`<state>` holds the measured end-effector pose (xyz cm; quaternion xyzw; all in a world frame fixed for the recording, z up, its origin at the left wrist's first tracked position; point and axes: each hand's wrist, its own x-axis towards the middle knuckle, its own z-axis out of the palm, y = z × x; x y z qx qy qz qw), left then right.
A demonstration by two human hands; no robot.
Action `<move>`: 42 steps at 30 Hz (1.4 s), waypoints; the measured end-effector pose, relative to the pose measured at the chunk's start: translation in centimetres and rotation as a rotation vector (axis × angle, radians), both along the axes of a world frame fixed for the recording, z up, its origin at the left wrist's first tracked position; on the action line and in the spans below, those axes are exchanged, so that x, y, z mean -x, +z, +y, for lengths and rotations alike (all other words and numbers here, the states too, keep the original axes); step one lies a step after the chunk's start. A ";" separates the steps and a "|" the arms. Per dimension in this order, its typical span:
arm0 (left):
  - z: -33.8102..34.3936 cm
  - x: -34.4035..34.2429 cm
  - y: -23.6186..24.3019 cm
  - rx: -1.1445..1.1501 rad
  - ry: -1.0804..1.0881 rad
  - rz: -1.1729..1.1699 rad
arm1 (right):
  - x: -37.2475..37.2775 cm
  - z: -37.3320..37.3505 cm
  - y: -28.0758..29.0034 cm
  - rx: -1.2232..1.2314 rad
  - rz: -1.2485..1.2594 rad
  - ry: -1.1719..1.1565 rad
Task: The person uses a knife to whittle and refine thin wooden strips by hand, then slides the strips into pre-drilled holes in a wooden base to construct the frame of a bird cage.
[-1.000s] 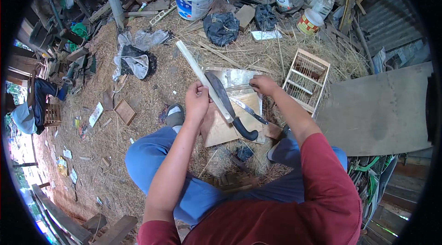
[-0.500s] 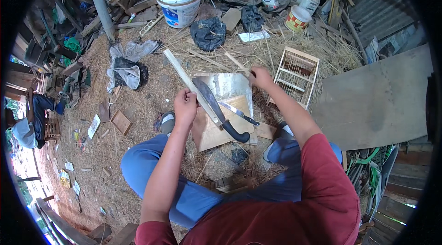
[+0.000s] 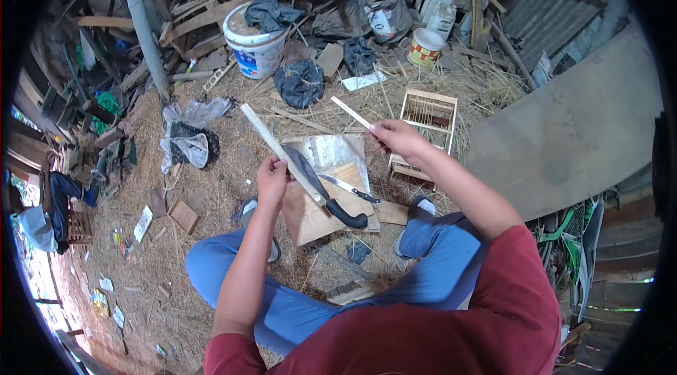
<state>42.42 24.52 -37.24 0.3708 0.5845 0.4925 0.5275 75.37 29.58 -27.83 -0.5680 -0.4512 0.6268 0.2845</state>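
Observation:
My left hand [image 3: 273, 179] grips a long, pale wooden bar [image 3: 257, 123] held diagonally. Beside that bar is a machete [image 3: 345, 214] with a dark blade and a black hooked handle; whether they touch is unclear. My right hand [image 3: 390, 137] is closed on a thin, short wooden strip [image 3: 348, 110], pointing up and leftward. Beneath my hands, light wooden boards [image 3: 303, 230] and a pale sheet [image 3: 331, 148] lie between my feet, with a black-handled knife [image 3: 363, 194] on them. A small barred wooden cage [image 3: 429, 96] stands just beyond my right hand.
A large flat panel [image 3: 564, 135] lies at the right. A white bucket [image 3: 257, 56], black bags [image 3: 298, 84] and piled scrap wood line the back. A small wooden box [image 3: 183, 217] lies left. Another person [image 3: 39, 227] sits at the far left. Straw covers the ground.
My right hand has brought the thin strip up from over the boards and swung it to point upward-left. My left hand still holds the bar. The camera's view has tilted and shifted.

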 end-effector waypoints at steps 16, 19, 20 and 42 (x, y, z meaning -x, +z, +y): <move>-3.5 -0.6 0.0 0.050 -0.100 0.046 | -0.4 -12.6 -6.2 0.078 0.097 -0.342; -4.1 0.3 -0.4 0.067 -0.058 0.104 | 1.4 -14.0 -6.1 0.256 0.033 -0.293; -4.0 0.2 -0.4 0.070 -0.070 0.099 | 0.9 -14.4 -7.8 0.259 0.030 -0.305; -3.8 1.3 -0.7 0.061 -0.048 0.045 | -3.0 -16.1 -18.6 0.548 0.064 -0.244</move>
